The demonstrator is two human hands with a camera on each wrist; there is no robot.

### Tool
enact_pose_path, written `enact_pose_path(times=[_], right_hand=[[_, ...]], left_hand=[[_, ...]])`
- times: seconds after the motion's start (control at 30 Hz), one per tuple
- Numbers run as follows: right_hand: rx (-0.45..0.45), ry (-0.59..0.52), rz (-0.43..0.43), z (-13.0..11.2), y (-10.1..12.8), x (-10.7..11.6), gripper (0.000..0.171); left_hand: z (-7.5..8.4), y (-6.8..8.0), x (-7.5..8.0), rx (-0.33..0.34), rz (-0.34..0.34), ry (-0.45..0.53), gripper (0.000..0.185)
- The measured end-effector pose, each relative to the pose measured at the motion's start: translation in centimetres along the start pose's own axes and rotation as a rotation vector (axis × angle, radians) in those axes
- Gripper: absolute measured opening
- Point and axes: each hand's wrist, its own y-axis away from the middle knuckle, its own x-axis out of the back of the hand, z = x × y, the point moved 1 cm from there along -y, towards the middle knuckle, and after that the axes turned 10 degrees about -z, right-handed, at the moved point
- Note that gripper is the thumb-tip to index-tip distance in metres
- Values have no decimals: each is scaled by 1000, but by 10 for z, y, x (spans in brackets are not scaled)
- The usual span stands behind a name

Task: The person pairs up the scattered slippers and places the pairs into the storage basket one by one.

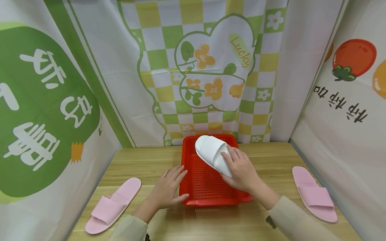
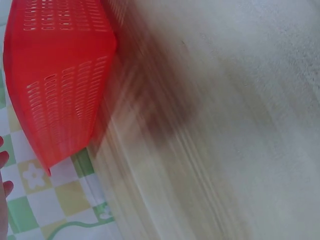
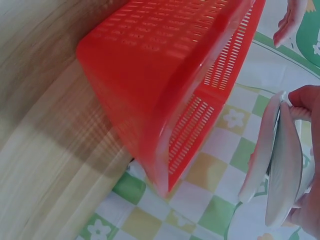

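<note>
My right hand (image 1: 243, 171) grips a pair of white slippers (image 1: 210, 149) by one end, over the red plastic basket (image 1: 217, 202). In the right wrist view, the two white slippers (image 3: 283, 165) are held together with a narrow gap between their soles, outside the basket's rim (image 3: 165, 120) in that view. My left hand (image 1: 167, 190) is at the basket's left side, fingers spread and fingertips right at the rim. Only a few of its fingertips (image 2: 4, 159) show at the edge of the left wrist view.
A pink slipper (image 1: 102, 210) lies on the wooden table (image 1: 156, 157) at the left. Another pink slipper (image 1: 318, 196) lies near the right edge. Printed cloths surround the table, including a green-and-yellow checked one (image 1: 193, 118) behind the basket.
</note>
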Motion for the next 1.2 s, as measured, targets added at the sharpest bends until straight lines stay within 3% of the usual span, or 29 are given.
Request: enact_pose_path(times=[0.2,0.7,1.2], right_hand=[[-82,38,-32,-2,-4,-7,72],[-217,72,-53,-11,-17,-23,70],[-351,58,-133,-14,-28,-38,71]], left_hand=[[0,3,-6,45,-48,20,81],[-2,10,-17,78,-90,59,82],[-3,11,-22,61,-73,67,80]])
